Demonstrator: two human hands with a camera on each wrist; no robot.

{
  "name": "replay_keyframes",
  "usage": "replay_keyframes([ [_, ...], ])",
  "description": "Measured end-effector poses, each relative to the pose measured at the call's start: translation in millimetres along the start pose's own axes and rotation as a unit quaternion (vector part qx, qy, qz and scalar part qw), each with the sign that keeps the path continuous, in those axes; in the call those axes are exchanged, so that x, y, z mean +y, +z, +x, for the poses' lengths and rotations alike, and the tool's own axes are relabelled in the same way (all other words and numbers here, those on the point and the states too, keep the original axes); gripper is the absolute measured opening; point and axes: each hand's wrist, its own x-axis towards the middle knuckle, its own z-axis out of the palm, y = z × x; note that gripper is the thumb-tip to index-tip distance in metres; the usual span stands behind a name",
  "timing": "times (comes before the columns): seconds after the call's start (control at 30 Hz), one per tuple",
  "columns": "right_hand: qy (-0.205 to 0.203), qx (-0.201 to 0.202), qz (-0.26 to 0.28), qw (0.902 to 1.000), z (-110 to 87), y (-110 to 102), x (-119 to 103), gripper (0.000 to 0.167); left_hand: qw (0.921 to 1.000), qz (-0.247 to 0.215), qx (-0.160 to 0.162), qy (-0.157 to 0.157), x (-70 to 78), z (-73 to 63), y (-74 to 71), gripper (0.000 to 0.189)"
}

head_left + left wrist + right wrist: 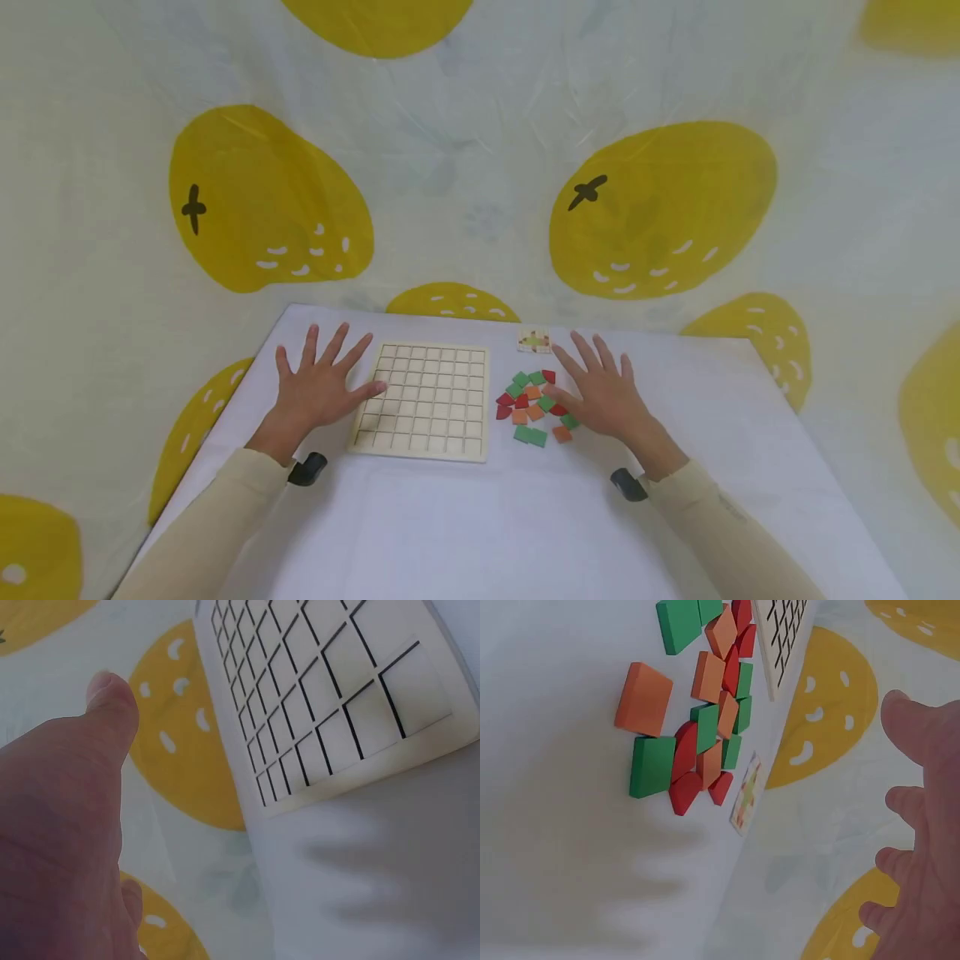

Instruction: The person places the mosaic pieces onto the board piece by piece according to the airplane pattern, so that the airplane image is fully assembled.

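My left hand [318,392] is spread with straight fingers at the left edge of a pale wooden grid board [423,402]; its thumb overlaps the board's edge in the head view. The board's squares hold no pieces. My right hand [603,392], also spread and holding nothing, hovers at the right side of a loose group of small flat tiles. Among them are green squares [652,766], orange squares [643,699] and red pieces with a curved side [685,793]. In the left wrist view the left thumb [112,705] points up, away from the board.
A small picture card [534,340] with a green, red and orange pattern lies behind the tiles. Everything rests on a white-covered table [450,533]. A pale curtain [465,167] printed with big yellow fruit shapes hangs behind and beside the table. Dark bands [307,469] sit at both wrists.
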Motion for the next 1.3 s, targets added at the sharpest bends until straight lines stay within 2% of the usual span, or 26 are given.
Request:
replay_keyframes([
  [0.27, -0.008, 0.009, 0.005, 0.9999, -4.7, 1.9, 9.5, 0.08, 0.9999, -0.013, 0.004, 0.001, -0.5, -3.4, 5.4, 0.093],
  [0.73, -0.028, -0.013, 0.005, 0.9995, -11.3, 1.8, 21.0, 0.074, 0.9999, -0.011, -0.005, 0.005, -6.4, -6.2, 16.8, 0.092],
  [1.3, -0.056, -0.009, 0.024, 0.9981, -15.8, 20.1, 38.1, 0.07, 0.9998, -0.011, -0.015, 0.01, -13.3, -11.1, 37.8, 0.09],
])
